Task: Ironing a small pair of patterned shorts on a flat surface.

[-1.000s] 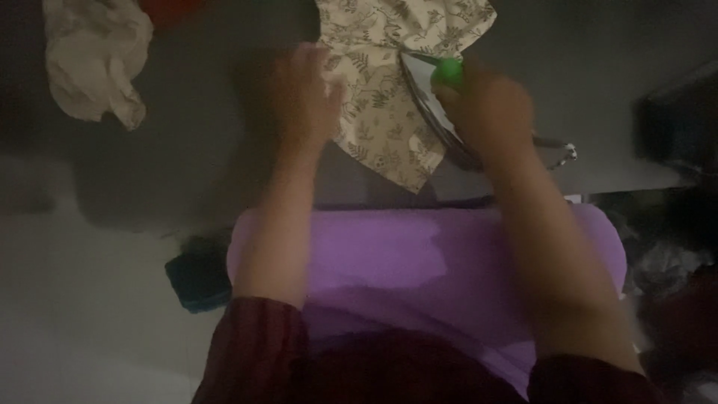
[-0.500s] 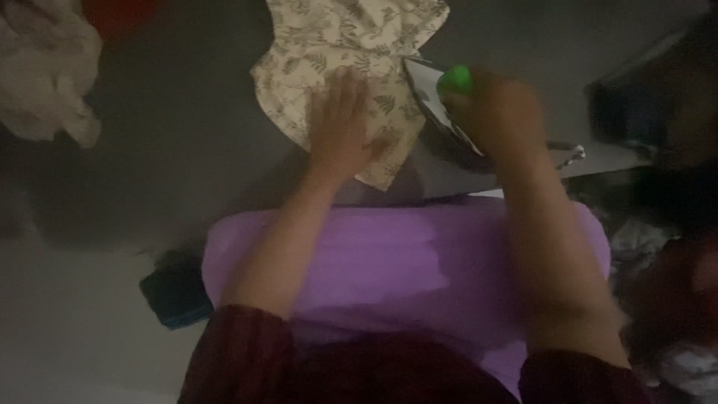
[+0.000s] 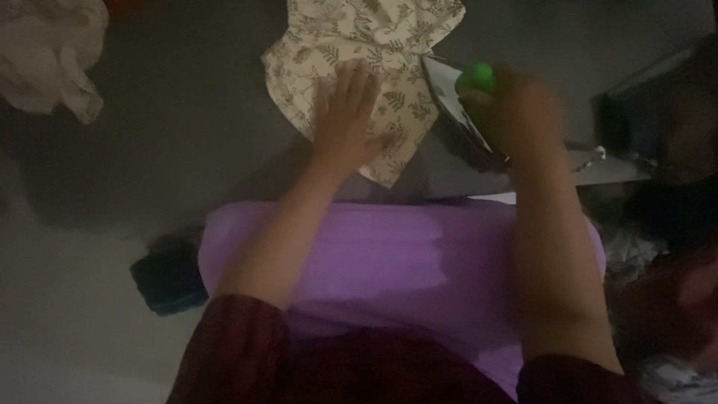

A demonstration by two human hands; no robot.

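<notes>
In the lower part of the frame there are two dark red sleeves [image 3: 232, 344] and, above them, a purple garment [image 3: 404, 262] on the person's body. One small dark object [image 3: 168, 273] lies at the lower left, on the pale floor; I cannot tell what it is.

From there both forearms reach up toward the grey surface [image 3: 187, 120] in the upper half. The left hand [image 3: 345, 120] lies flat on the leaf-print cloth [image 3: 359, 45], fingers stretched and slightly apart, pressing the near corner of it. The right hand [image 3: 516, 112] is at the upper right of the middle, with its fingers closed around the green handle of the iron [image 3: 456, 97]. The pale sole of the iron is tilted, and its edge touches the right border of the cloth.

I judge that the ironing is only at an early stage: the cloth shows folds and an uneven outline, and the iron stands at its edge, not over the middle, so most of the cloth is left to smooth.

Counted: one iron, one printed cloth, two hands. Farther, in the upper left corner, lies one crumpled white cloth [image 3: 52, 52], well apart. A dark shape [image 3: 666, 97] at the right edge is too dim to tell.
</notes>
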